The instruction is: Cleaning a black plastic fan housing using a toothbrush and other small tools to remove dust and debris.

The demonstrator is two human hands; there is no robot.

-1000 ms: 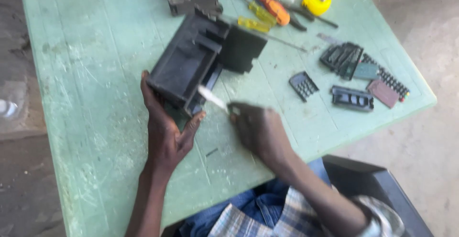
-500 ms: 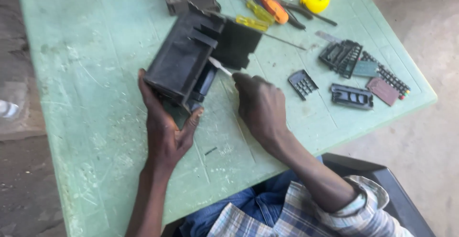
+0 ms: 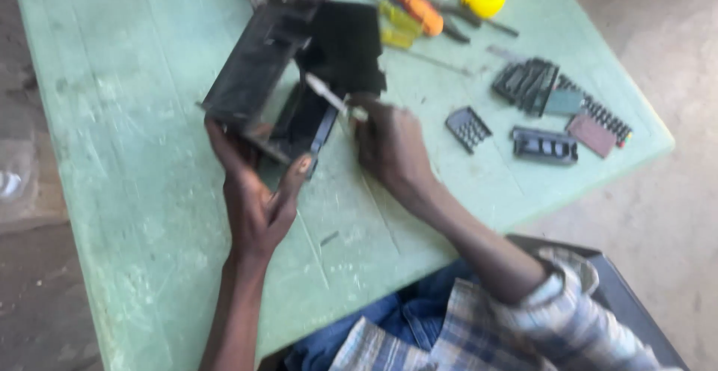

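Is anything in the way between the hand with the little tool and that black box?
Nothing visible. The right hand holds a thin tool whose tip already reaches the open black box, which the left hand grips at its near end.

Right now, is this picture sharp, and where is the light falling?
Head view: motion blur smears the whole frame, worst on the right hand and its thin pale tool; the left hand grips the black plastic housing, its inside dark; daylight is soft on the pale green table, with no glare.
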